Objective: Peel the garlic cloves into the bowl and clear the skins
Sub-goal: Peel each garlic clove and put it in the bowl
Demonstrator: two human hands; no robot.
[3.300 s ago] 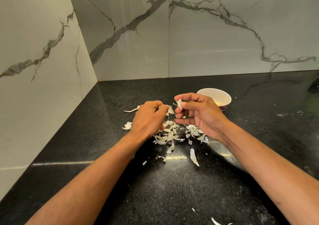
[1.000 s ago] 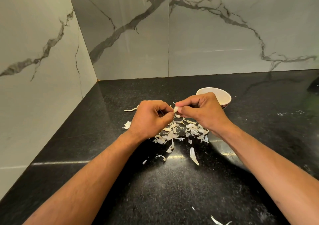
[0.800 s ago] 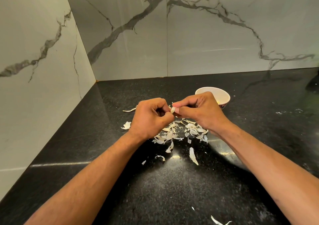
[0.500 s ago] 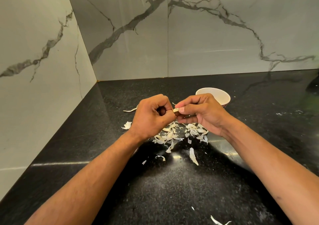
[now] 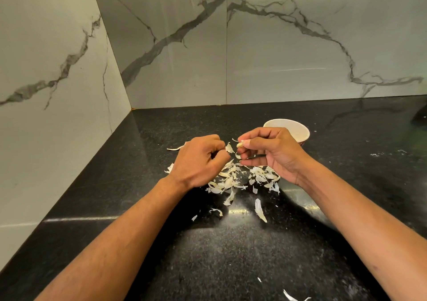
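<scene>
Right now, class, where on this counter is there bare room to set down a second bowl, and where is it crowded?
Free: the black speckled counter between the marble corner and the hands, and the stretch right of the white bowl. Crowded: the papery garlic skins heaped under both hands, with strays toward the near edge.

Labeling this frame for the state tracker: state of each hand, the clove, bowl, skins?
left hand: fingers curled, contents not visible
right hand: pinching the clove
garlic clove: held above the counter, not in the bowl
bowl: upright behind the right hand, contents hidden
skins: scattered on the counter, uncleared
</scene>
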